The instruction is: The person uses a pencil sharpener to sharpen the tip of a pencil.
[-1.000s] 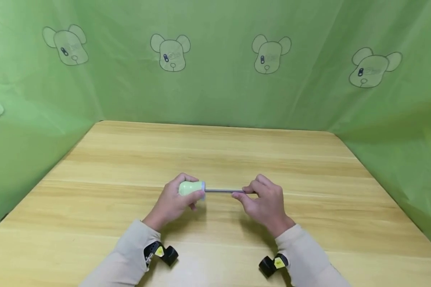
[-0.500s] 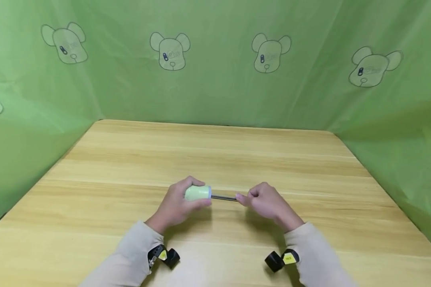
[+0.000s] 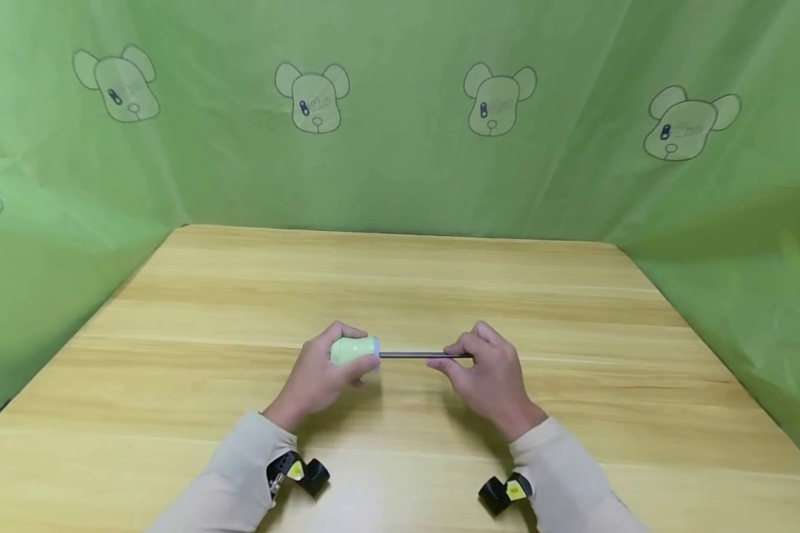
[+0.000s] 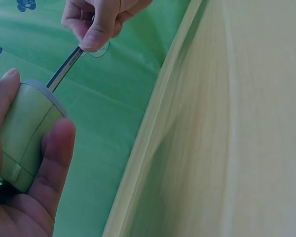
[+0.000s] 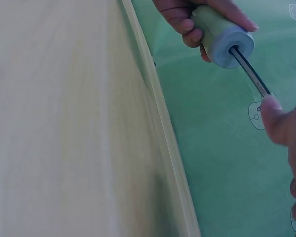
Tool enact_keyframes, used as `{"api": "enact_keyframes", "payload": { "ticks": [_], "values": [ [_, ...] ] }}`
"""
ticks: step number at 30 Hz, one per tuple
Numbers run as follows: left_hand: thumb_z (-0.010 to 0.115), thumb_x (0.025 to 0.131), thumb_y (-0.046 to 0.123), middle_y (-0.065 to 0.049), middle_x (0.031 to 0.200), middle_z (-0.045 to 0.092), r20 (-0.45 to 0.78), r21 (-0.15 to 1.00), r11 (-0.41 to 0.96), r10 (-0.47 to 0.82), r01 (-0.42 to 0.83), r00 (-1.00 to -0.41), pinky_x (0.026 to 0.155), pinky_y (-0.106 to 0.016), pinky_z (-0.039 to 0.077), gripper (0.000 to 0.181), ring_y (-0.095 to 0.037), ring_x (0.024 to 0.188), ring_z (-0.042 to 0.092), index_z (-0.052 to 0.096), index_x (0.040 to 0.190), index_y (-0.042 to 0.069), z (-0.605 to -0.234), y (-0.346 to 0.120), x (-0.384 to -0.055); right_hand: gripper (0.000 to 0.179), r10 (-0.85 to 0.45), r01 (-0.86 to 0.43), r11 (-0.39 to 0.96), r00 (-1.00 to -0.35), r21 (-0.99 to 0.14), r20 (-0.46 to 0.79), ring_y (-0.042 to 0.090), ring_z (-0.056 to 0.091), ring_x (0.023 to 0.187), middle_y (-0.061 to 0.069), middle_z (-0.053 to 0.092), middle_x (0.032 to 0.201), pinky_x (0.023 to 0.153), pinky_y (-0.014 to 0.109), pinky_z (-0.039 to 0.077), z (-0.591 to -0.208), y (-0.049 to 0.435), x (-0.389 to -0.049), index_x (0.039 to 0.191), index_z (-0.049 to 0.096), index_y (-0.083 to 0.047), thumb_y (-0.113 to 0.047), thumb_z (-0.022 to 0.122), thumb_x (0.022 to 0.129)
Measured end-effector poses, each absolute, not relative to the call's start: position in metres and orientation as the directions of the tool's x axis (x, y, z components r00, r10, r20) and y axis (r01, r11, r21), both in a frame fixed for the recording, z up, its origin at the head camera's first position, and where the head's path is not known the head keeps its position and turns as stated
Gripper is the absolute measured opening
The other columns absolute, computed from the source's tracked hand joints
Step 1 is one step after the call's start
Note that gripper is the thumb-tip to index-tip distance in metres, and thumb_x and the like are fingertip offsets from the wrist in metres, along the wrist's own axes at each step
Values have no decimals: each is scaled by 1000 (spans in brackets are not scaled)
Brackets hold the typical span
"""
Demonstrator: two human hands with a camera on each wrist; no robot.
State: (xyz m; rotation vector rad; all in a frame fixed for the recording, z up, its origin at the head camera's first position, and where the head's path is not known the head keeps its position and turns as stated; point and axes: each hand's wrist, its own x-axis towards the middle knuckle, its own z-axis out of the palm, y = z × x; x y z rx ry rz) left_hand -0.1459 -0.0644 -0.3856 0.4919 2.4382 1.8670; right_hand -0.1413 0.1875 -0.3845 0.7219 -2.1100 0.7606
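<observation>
A pale green, barrel-shaped pencil sharpener (image 3: 351, 350) with a blue-grey end ring lies sideways in my left hand (image 3: 315, 381), thumb and fingers wrapped round it. From the hole in its end face, plain in the right wrist view, a slim dark pencil (image 5: 251, 73) sticks out. My right hand (image 3: 495, 377) pinches the pencil's other end between thumb and forefinger. Lettering runs along the pencil (image 4: 64, 68) in the left wrist view. Inside the sharpener the pencil's tip is hidden. Both things are held above the wooden table (image 3: 400, 289).
Green cloth (image 3: 400, 170) with printed bear heads hangs behind the table and at both sides. A small black camera (image 3: 315, 477) sits on the left wrist, and another black camera (image 3: 495, 494) on the right wrist, over light sleeves.
Half a second ago the right hand was rolled over and the sharpener lay slightly farther right. Now the right hand has turned back and both hands are about where they were a second ago.
</observation>
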Motion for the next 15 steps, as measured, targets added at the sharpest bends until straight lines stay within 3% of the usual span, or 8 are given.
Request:
{"api": "enact_keyframes", "payload": {
  "ticks": [4,7,9,15],
  "values": [
    [76,85,20,-14,89,64,167,946,225,281,234,-945,54,-38,55,40,-21,62,66,59,116,2,-385,-65,-146,34,-263,-743,641,-450,-194,853,8,48,52,-4,46,64,45,17,38,-385,188,-143,64,64,-7,-11,95,51],
    [76,85,19,-15,91,63,182,944,214,290,249,-940,55,-41,56,40,-21,62,66,58,116,1,-383,-65,-146,35,-271,-749,637,-441,-184,856,6,45,50,-6,45,62,42,16,35,-383,188,-145,61,61,-9,-13,95,51],
    [76,85,18,-16,93,63,190,943,209,298,258,-935,56,-42,57,40,-21,63,66,58,116,1,-383,-64,-146,36,-275,-738,643,-473,-206,837,4,44,50,-6,45,60,41,16,34,-382,189,-144,60,59,-11,-14,94,51],
    [77,84,17,-15,92,63,204,935,223,302,277,-931,54,-41,56,39,-20,62,65,59,114,2,-383,-64,-144,32,-265,-653,655,-669,-380,694,2,46,53,-10,50,60,45,20,40,-378,191,-140,60,60,-14,-12,93,58]
  ]
}}
